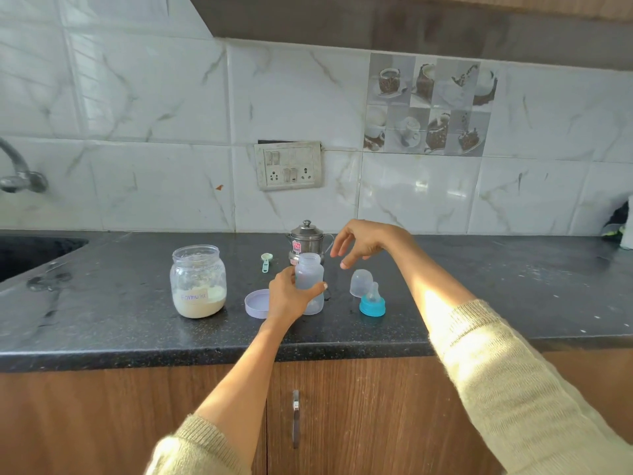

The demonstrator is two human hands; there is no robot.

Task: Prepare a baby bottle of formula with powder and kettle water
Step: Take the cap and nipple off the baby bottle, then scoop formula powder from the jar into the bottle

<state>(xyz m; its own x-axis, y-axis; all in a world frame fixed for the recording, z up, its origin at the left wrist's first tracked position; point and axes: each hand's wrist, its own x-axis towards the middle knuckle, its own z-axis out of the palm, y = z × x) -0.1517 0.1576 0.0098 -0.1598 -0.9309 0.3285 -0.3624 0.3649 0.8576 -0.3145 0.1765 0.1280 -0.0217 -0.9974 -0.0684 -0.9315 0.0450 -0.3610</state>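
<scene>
Cream knitted sleeves [507, 382] are framing two hands: left hand [289, 296] is gripping the clear, uncapped plastic baby bottle [309, 279]; right hand [363, 241] is hovering above, fingers spread, empty.

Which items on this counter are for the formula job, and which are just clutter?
For the job: baby bottle held by left hand; formula jar, open; its lid; scoop; steel kettle; teat with blue ring; clear cap; right hand, open, empty.

Lying about: tap; switch panel; dark bundle at right edge.

Jar [198, 282] left of bottle [309, 283]; kettle [307, 241] behind it.
</scene>
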